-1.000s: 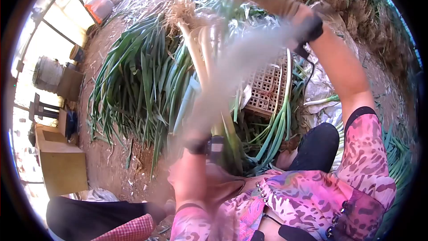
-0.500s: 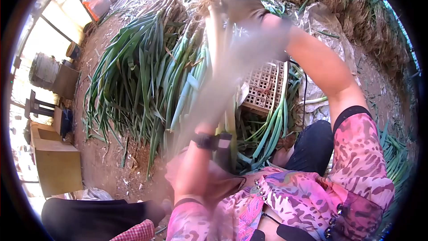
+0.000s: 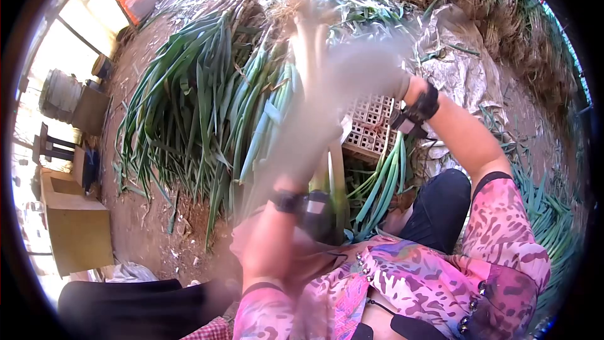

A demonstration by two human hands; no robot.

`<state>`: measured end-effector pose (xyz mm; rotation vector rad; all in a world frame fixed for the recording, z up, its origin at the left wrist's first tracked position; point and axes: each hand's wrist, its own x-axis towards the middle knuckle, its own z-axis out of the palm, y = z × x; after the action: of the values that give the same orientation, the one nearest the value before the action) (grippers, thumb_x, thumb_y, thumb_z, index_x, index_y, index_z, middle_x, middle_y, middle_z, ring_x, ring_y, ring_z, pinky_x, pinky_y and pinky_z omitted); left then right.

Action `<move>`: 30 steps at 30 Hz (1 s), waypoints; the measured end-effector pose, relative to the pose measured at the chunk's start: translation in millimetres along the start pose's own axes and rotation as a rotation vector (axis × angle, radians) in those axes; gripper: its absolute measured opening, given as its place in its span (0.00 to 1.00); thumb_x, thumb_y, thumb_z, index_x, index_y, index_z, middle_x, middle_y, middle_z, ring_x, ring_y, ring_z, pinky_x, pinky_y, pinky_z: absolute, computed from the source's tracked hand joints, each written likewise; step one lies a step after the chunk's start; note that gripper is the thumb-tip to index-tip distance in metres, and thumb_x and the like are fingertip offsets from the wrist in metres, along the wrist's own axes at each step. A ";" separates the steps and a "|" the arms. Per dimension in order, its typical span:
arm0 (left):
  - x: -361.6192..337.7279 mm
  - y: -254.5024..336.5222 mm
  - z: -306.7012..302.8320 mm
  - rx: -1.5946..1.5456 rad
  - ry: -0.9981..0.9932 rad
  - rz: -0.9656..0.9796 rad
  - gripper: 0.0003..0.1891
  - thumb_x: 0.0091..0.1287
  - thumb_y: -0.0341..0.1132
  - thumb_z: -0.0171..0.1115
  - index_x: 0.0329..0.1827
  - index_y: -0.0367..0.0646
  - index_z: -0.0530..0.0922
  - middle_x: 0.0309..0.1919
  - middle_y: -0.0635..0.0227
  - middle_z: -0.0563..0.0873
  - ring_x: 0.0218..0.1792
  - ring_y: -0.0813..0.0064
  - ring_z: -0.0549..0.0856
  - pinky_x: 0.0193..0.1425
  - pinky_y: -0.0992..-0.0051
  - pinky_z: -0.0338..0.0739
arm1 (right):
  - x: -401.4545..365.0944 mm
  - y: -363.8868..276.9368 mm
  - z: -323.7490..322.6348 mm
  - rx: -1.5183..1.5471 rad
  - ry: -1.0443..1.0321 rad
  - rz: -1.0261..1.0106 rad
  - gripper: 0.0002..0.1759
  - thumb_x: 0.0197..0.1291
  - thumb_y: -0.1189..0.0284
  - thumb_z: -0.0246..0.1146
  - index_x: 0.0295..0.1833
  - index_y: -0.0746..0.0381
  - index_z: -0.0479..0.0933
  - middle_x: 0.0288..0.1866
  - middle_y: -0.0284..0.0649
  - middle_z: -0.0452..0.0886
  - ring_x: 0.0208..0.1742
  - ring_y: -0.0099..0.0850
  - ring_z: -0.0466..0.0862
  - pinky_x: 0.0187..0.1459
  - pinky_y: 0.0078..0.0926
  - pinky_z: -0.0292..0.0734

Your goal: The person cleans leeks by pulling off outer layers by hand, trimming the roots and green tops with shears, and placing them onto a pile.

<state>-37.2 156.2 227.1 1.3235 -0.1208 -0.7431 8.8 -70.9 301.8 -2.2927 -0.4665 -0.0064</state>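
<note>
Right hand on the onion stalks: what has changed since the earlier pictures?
The right hand moved down from the root ends of the onion stalks toward the body; blur hides its grip. The left hand stayed low at the stalks, the onion pile and the crate in place.

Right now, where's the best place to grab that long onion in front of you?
Grip the thick white stalk just below the hairy roots, coming from the side: it stands nearly upright, roots up, and the green leaves look floppy.
</note>
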 end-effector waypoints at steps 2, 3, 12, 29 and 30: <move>-3.4 1.8 2.9 -0.085 -0.040 -0.045 0.18 0.67 0.39 0.69 0.54 0.36 0.82 0.40 0.68 0.86 0.39 0.76 0.85 0.46 0.75 0.80 | 1.8 -13.1 10.5 0.000 0.055 0.102 0.37 0.62 0.46 0.70 0.60 0.68 0.76 0.47 0.49 0.85 0.50 0.38 0.86 0.55 0.36 0.81; -2.3 -0.5 1.6 -0.113 -0.054 -0.038 0.20 0.68 0.40 0.68 0.56 0.35 0.81 0.41 0.67 0.86 0.41 0.75 0.85 0.47 0.74 0.80 | 2.8 -9.7 15.6 -0.011 0.101 0.118 0.39 0.62 0.44 0.70 0.62 0.68 0.75 0.47 0.50 0.85 0.50 0.38 0.86 0.56 0.37 0.80; 5.7 -4.2 -2.3 -0.215 -0.180 -0.062 0.24 0.72 0.42 0.61 0.64 0.34 0.77 0.50 0.62 0.86 0.50 0.71 0.85 0.58 0.71 0.79 | -7.5 -1.5 15.8 -0.366 0.149 -0.162 0.31 0.66 0.55 0.67 0.66 0.64 0.72 0.50 0.53 0.82 0.48 0.47 0.85 0.51 0.41 0.81; 7.5 -17.9 -6.3 -0.052 -0.225 -0.038 0.23 0.68 0.40 0.66 0.62 0.35 0.78 0.47 0.64 0.86 0.48 0.72 0.85 0.55 0.72 0.80 | 15.5 21.5 -53.4 -0.253 0.312 -0.108 0.24 0.68 0.62 0.68 0.64 0.62 0.77 0.68 0.53 0.78 0.61 0.40 0.83 0.61 0.35 0.80; 9.2 -21.1 -5.1 -0.041 -0.239 -0.036 0.23 0.68 0.40 0.66 0.61 0.35 0.78 0.47 0.65 0.86 0.48 0.72 0.85 0.55 0.72 0.80 | 14.9 20.5 -44.4 -0.281 0.239 -0.111 0.25 0.67 0.62 0.68 0.65 0.62 0.76 0.70 0.54 0.76 0.63 0.41 0.82 0.62 0.35 0.79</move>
<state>-36.6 154.2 203.7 1.1976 -0.2715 -0.9285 35.6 -110.2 320.5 -2.4935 -0.4920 -0.4205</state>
